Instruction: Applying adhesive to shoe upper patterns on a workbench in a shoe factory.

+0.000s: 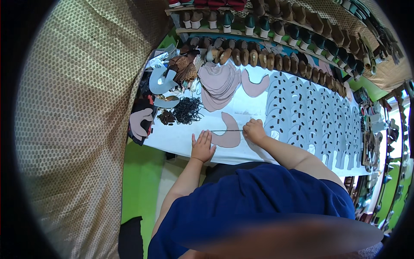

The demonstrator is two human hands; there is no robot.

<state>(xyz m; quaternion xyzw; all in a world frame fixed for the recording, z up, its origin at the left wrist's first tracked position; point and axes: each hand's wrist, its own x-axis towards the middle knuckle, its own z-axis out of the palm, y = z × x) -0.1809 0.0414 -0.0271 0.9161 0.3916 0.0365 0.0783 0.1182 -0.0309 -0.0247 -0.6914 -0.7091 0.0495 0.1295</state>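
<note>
We note the right hand (255, 131) with fingers together, apparently clamped on the right end of a dark cord (228, 130); the left hand (202, 148) lies flat, uncurled, near its left end. The cord crosses a pink curved piece (231, 139) on the white table (177, 139).

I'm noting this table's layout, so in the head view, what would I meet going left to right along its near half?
Pink cutout, small brown pile, left hand, curved pink piece, right hand, rows of grey pieces.

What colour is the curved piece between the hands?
Curved piece: dusty pink, best seen in the head view.
</note>
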